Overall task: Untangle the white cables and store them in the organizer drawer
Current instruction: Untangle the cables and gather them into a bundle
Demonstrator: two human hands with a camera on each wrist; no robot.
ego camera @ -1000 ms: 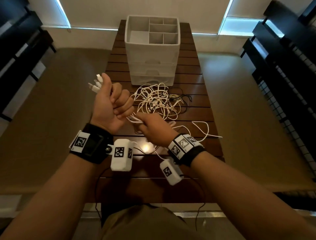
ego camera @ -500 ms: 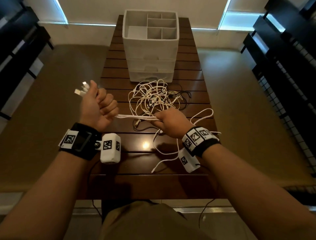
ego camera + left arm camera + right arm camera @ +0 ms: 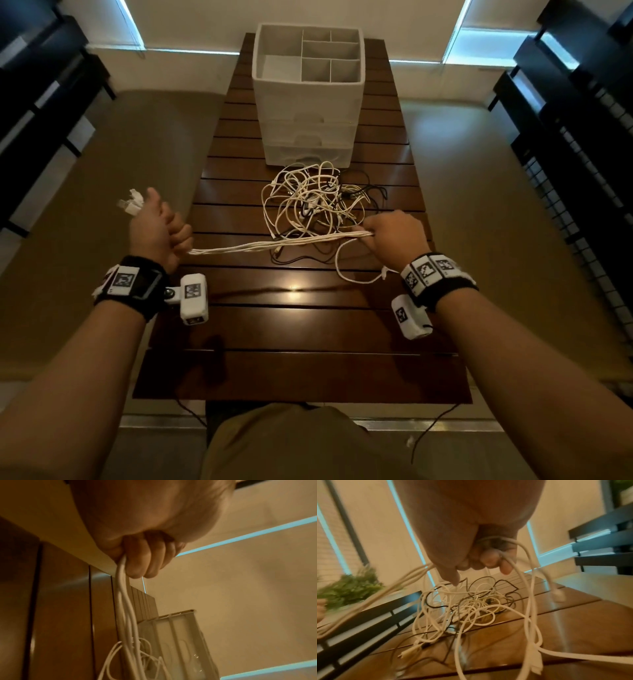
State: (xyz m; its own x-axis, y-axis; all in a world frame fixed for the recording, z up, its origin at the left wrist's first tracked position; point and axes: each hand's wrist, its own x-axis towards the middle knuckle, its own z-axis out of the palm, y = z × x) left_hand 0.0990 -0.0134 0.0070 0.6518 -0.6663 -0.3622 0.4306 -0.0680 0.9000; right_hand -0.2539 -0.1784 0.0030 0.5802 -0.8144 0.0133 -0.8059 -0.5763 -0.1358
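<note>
Left hand (image 3: pixel 156 228) at left of the head view, fist curled round a bundle of white cables (image 3: pixel 274 244), plug ends (image 3: pixel 132 202) poking out above the thumb. Right hand (image 3: pixel 394 236) at right centre, fingers curled on the same strands where they leave the tangle (image 3: pixel 318 202); the right wrist view shows several white runs looping through and below that fist, one plug hanging free at the frame's right. The held strands run nearly straight between the two fists, above the slatted wooden table (image 3: pixel 308 329). The rest of the white cable lies heaped mid-frame with a few black cables (image 3: pixel 370 192) threaded through it, just in front of the white organizer (image 3: pixel 308 92) at top centre, whose drawers all look closed; only the divided top tray is open. Step in hand, as I judge it: drawing a handful of white leads out of the knot. To do it well, keep the left fist as the fixed anchor on the plugs and let the right fist stay loose enough for cable to slide through, combing toward the heap rather than yanking. If the heap lifts or drags with the pull, stop and free the crossing loop by hand, especially where black cable crosses white. Watch the trailing loop near the right wrist; it could snag on the wrist camera.
</note>
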